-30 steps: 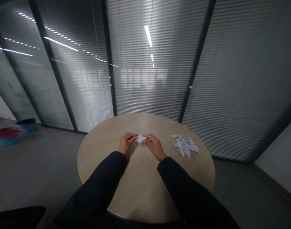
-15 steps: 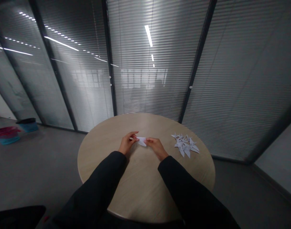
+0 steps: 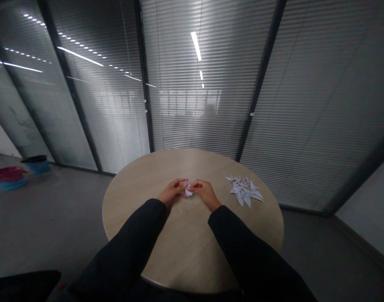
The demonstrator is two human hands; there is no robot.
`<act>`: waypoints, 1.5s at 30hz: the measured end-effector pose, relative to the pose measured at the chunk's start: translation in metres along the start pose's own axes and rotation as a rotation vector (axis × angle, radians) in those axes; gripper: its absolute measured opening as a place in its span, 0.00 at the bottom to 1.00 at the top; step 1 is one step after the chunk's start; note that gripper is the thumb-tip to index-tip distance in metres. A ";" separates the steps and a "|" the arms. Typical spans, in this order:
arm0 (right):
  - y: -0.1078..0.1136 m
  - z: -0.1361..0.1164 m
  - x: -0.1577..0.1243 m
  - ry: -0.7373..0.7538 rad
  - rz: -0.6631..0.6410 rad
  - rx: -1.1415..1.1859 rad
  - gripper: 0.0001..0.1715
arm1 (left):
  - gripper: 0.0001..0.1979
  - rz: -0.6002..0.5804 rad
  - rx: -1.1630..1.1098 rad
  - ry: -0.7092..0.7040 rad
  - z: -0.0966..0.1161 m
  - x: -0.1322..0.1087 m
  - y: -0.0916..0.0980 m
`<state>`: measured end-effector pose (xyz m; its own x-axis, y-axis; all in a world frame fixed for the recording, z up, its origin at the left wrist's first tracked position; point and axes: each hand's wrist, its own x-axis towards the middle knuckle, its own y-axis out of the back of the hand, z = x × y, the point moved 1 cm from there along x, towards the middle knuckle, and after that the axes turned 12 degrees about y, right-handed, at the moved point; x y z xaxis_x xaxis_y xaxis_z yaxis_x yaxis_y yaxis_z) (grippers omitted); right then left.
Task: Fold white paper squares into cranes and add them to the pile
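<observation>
A small piece of folded white paper [image 3: 188, 192] is pinched between my two hands, over the middle of the round table [image 3: 179, 247]. My left hand [image 3: 173, 191] grips its left side, thumb and fingers closed on it. From the right, my right hand [image 3: 205, 192] holds the other side with thumb and forefinger. The fingers cover most of the paper, so its exact folds cannot be made out. To the right of my right hand lies a loose pile of white folded paper cranes [image 3: 245, 192].
Behind the table stands a glass partition with blinds [image 3: 198, 126] and dark frames. On the floor at left are a blue bin with a red liner [image 3: 9, 177] and another blue bin with a black liner [image 3: 36, 164]. A dark object [image 3: 25, 285] shows at the lower left.
My hands have drawn closer together. The paper, a flat wide shape between them before, is now mostly covered by my fingers and looks narrower. The pile of cranes has stayed put.
</observation>
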<state>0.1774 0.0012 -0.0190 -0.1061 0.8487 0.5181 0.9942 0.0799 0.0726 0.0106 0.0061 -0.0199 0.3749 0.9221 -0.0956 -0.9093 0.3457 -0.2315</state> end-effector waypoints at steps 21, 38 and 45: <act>0.007 -0.001 0.001 -0.168 0.239 0.249 0.25 | 0.15 0.006 -0.104 0.004 0.002 0.006 0.006; 0.008 0.006 -0.001 -0.076 0.227 0.107 0.29 | 0.31 -0.008 0.511 -0.253 -0.009 0.007 -0.004; 0.002 0.004 0.000 -0.140 0.128 0.200 0.28 | 0.13 0.229 0.434 -0.189 -0.009 0.017 0.010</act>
<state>0.1797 0.0035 -0.0227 0.0105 0.9216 0.3880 0.9850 0.0573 -0.1627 0.0097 0.0232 -0.0326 0.1551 0.9839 0.0893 -0.9702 0.1346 0.2015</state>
